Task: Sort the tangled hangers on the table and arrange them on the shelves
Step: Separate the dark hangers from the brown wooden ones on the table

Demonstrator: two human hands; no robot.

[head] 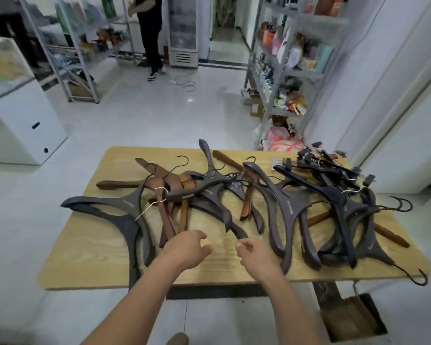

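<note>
so, barely started: hangers [289,207] all tangled on worktop [90,265], none on shelves [304,73] upper right; left hand [184,247], right hand [255,255] fingers loosely curled, empty.

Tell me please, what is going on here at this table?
A person seems about to sort hangers. The left hand and the right hand reach over the near edge of the wooden table with loosely curled fingers; neither seems to hold anything yet. Dark hangers and brown hangers lie tangled across it, with black clip hangers at its far right corner. The shelves stand behind.
</note>
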